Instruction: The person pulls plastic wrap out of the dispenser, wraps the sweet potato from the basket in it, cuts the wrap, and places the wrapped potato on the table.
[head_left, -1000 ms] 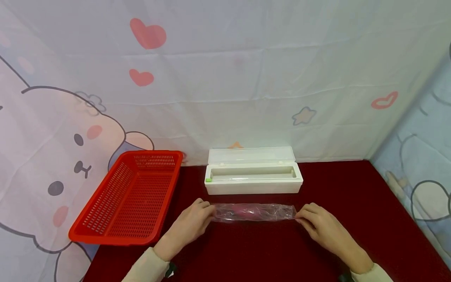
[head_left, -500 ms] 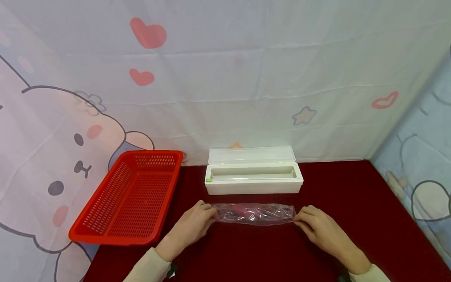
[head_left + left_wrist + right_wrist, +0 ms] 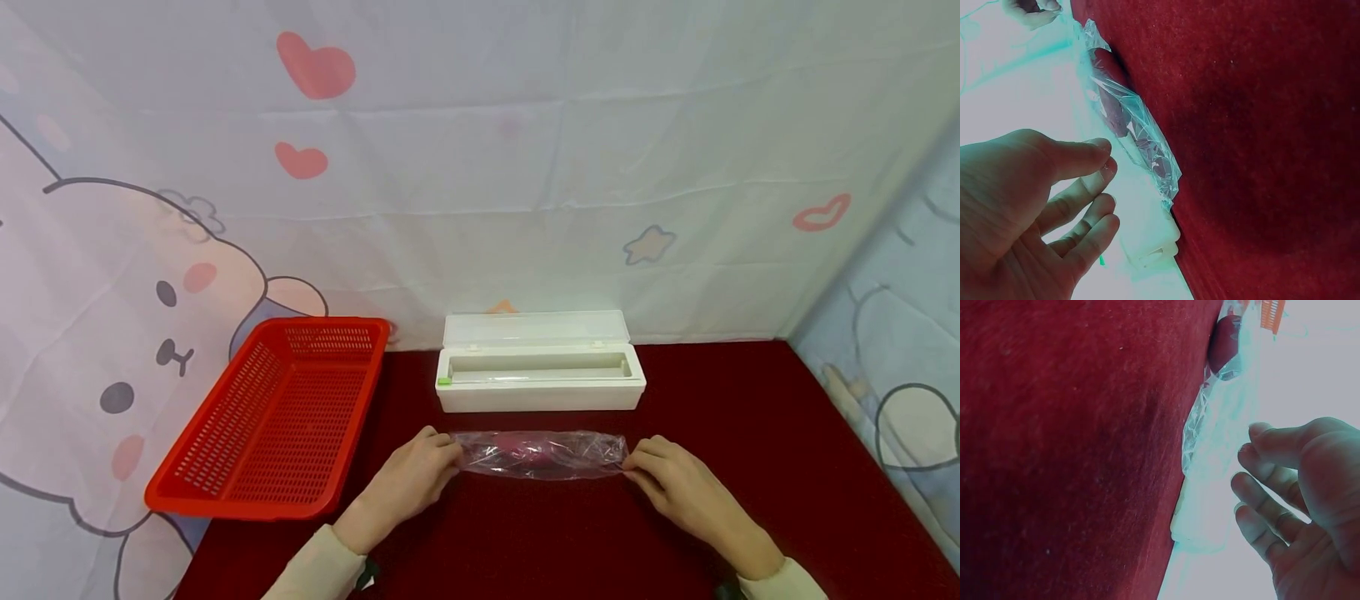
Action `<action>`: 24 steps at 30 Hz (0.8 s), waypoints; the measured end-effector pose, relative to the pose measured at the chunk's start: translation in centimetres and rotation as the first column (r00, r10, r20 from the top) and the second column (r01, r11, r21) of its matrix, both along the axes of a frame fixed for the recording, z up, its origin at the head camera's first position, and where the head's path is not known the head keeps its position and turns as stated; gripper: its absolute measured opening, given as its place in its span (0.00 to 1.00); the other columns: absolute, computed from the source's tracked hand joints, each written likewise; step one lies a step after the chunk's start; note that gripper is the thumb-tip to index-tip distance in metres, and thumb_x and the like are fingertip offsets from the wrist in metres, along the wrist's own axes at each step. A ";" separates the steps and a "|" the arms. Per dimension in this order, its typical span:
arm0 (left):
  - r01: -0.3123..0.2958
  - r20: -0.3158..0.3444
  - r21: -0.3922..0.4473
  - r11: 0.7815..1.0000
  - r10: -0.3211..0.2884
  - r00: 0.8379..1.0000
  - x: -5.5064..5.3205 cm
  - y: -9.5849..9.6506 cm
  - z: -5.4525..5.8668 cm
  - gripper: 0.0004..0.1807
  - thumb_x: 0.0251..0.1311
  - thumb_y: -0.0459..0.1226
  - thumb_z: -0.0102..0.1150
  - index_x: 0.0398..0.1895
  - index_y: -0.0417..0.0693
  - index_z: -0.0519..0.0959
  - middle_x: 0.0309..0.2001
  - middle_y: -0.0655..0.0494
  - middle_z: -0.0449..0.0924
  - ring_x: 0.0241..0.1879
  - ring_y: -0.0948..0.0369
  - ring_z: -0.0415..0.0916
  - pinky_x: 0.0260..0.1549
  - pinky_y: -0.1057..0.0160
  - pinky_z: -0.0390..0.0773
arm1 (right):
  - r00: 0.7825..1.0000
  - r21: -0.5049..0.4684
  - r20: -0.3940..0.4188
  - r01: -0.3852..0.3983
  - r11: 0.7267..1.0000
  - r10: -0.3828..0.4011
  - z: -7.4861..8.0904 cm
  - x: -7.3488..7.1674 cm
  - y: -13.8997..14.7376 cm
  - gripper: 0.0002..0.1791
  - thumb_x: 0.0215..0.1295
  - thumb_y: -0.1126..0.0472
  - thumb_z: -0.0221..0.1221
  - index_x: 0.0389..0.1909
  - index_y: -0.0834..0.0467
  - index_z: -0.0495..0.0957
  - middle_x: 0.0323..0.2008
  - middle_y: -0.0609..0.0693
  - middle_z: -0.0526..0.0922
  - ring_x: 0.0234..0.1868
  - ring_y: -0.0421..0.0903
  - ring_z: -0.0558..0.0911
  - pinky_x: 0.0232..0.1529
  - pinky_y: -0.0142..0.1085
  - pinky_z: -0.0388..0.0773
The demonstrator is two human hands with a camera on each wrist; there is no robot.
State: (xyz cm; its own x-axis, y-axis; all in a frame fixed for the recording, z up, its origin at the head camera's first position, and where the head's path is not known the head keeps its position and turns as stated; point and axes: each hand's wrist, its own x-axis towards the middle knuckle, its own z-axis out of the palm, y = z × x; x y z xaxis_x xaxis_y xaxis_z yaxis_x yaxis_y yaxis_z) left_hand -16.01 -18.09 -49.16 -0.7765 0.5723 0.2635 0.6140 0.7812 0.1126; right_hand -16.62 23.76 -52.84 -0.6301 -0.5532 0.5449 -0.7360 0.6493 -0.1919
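A strip of clear plastic wrap [image 3: 581,457] lies across the dark red table, folded around a pinkish-red rounded thing [image 3: 525,447]; its kind is blurred by the film. At the wrap's left end, my left hand [image 3: 411,477] pinches it between thumb and fingertips. The other end is pinched by my right hand [image 3: 684,485]. In the left wrist view the thumb [image 3: 1088,156] meets the index fingertip, and the crinkled wrap [image 3: 1138,122] stretches beyond. The right wrist view shows a dark red rounded end [image 3: 1225,347] under the film.
Just behind the wrap stands a white cling film dispenser [image 3: 540,401], its clear lid [image 3: 536,329] raised and a green slider [image 3: 444,382] at its left. A red plastic basket [image 3: 243,507] sits to the left. Behind hangs a printed cloth [image 3: 480,167].
The wrap's near edge has come slightly toward me and its folds have shifted. My right hand has moved a little left; the left hand has hardly moved.
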 end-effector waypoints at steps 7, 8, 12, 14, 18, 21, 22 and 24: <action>0.002 0.036 -0.024 1.000 -0.001 0.999 -0.4 0.3 -0.2 0.04 0.63 0.34 0.75 0.35 0.53 0.89 0.38 0.62 0.88 0.37 0.63 0.75 0.35 0.66 0.81 | 1.000 0.034 0.003 0.030 0.999 -0.031 0.2 -0.2 -0.5 0.13 0.52 0.69 0.79 0.33 0.50 0.88 0.34 0.37 0.83 0.35 0.34 0.78 0.37 0.33 0.81; 0.003 0.044 -0.028 1.000 -0.001 0.999 -0.5 0.3 -0.2 0.04 0.63 0.34 0.75 0.35 0.53 0.89 0.38 0.62 0.88 0.37 0.63 0.74 0.35 0.66 0.81 | 0.999 0.044 0.006 0.037 0.998 -0.038 0.2 -0.3 -0.5 0.13 0.53 0.68 0.79 0.34 0.50 0.88 0.34 0.37 0.83 0.36 0.34 0.78 0.37 0.33 0.82; 0.000 0.061 -0.045 0.999 0.003 0.998 -0.9 0.4 -0.3 0.04 0.62 0.35 0.76 0.33 0.54 0.89 0.37 0.61 0.88 0.35 0.63 0.73 0.33 0.67 0.79 | 0.998 0.073 0.018 0.058 0.996 -0.060 0.1 -0.5 -0.7 0.12 0.53 0.67 0.79 0.34 0.51 0.89 0.34 0.38 0.83 0.36 0.35 0.79 0.38 0.34 0.83; -0.004 0.073 -0.050 0.999 0.007 0.997 -1.1 0.4 -0.3 0.04 0.62 0.36 0.77 0.32 0.54 0.89 0.36 0.61 0.88 0.35 0.63 0.72 0.32 0.67 0.79 | 0.997 0.085 0.035 0.069 0.994 -0.072 0.0 -0.6 -0.8 0.11 0.55 0.66 0.79 0.34 0.50 0.89 0.33 0.38 0.83 0.36 0.35 0.78 0.37 0.34 0.82; -0.005 0.085 -0.046 0.999 0.009 0.996 -1.3 0.5 -0.4 0.05 0.61 0.35 0.77 0.31 0.54 0.89 0.36 0.61 0.88 0.34 0.63 0.72 0.31 0.67 0.77 | 0.994 0.101 0.067 0.083 0.991 -0.090 -0.2 -0.8 -1.0 0.10 0.57 0.66 0.78 0.35 0.50 0.89 0.33 0.37 0.83 0.36 0.34 0.78 0.37 0.34 0.82; -0.003 0.083 -0.037 0.999 0.006 0.996 -1.4 0.5 -0.4 0.05 0.60 0.34 0.77 0.31 0.53 0.89 0.35 0.61 0.88 0.34 0.63 0.72 0.31 0.67 0.77 | 0.993 0.106 0.073 0.083 0.991 -0.091 -0.5 -1.0 -1.1 0.10 0.57 0.66 0.78 0.35 0.50 0.89 0.33 0.38 0.84 0.35 0.35 0.78 0.36 0.33 0.82; -0.004 0.083 -0.037 0.999 0.007 0.997 -1.5 0.6 -0.4 0.05 0.61 0.34 0.77 0.30 0.53 0.89 0.34 0.61 0.88 0.34 0.63 0.72 0.31 0.67 0.77 | 0.993 0.106 0.073 0.084 0.991 -0.092 -0.5 -1.1 -1.1 0.10 0.57 0.66 0.78 0.34 0.50 0.88 0.33 0.38 0.84 0.35 0.35 0.78 0.36 0.33 0.81; -0.007 0.082 -0.036 0.999 0.010 0.997 -1.7 0.6 -0.5 0.05 0.61 0.34 0.77 0.30 0.53 0.89 0.34 0.61 0.88 0.34 0.63 0.72 0.32 0.66 0.77 | 0.992 0.111 0.075 0.091 0.990 -0.100 -0.6 -1.2 -1.2 0.10 0.57 0.66 0.78 0.33 0.49 0.88 0.32 0.38 0.84 0.34 0.36 0.78 0.35 0.33 0.81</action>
